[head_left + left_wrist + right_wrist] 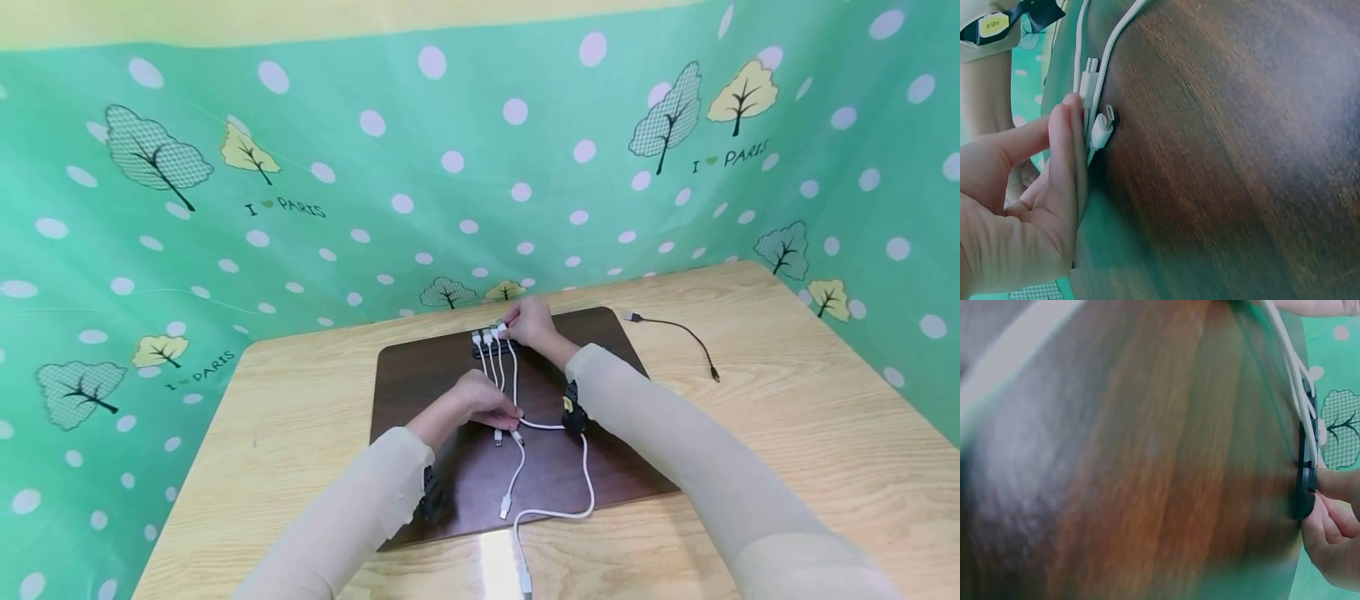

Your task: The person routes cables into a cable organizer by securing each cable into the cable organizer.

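A black cable holder (491, 352) lies near the back edge of the dark brown board, with several white USB cables (485, 350) set side by side in it. At its right end my right hand (531, 323) pinches a white cable by its USB plug; in the right wrist view its fingertips touch the end of the holder (1305, 487). Nearer to me, my left hand (483, 400) pinches white cables (1110, 50) close to their small plugs. Two plugs, one a USB-C plug (1102, 130), stick out beside its fingers. The fingers partly hide the cables.
The dark board (420, 392) lies on a light wooden table (300, 433). One white cable (555, 514) loops over the board's front edge. A short black USB cable (686, 327) lies at right. A green patterned cloth (420, 175) hangs behind.
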Demonstrator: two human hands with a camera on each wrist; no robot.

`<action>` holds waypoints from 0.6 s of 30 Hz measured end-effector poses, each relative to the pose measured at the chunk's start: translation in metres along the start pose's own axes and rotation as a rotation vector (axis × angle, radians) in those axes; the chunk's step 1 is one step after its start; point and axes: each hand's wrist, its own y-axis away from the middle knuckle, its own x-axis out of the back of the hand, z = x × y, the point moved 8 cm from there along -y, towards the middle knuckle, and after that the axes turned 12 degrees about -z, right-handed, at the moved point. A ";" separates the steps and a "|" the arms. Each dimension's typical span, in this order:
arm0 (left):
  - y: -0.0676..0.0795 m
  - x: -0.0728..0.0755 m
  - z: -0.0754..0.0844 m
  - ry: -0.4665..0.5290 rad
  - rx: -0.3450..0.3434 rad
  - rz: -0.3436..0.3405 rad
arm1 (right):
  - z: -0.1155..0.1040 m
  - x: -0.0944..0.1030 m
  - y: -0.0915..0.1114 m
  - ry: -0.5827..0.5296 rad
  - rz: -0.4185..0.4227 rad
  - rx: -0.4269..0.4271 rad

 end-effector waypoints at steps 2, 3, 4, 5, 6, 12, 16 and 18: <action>0.003 0.000 0.001 0.002 -0.004 0.019 | 0.001 0.000 0.000 -0.005 0.000 -0.009; 0.005 0.000 0.002 0.002 -0.003 0.031 | 0.001 0.000 0.001 -0.016 -0.003 -0.015; 0.006 0.000 0.002 -0.002 -0.004 0.041 | 0.002 0.000 0.001 -0.025 -0.007 -0.021; 0.008 0.000 0.003 -0.008 -0.005 0.052 | 0.003 0.000 0.001 -0.037 -0.012 -0.027; 0.010 0.001 0.004 -0.014 -0.009 0.065 | 0.003 -0.001 0.001 -0.049 -0.019 -0.031; 0.022 0.004 0.010 -0.044 -0.040 0.142 | 0.002 0.001 0.005 -0.081 -0.058 -0.008; 0.027 0.006 0.013 -0.049 -0.076 0.182 | 0.004 0.005 0.009 -0.107 -0.079 0.019; 0.028 0.008 0.014 -0.061 -0.095 0.202 | 0.005 0.007 0.011 -0.116 -0.090 0.030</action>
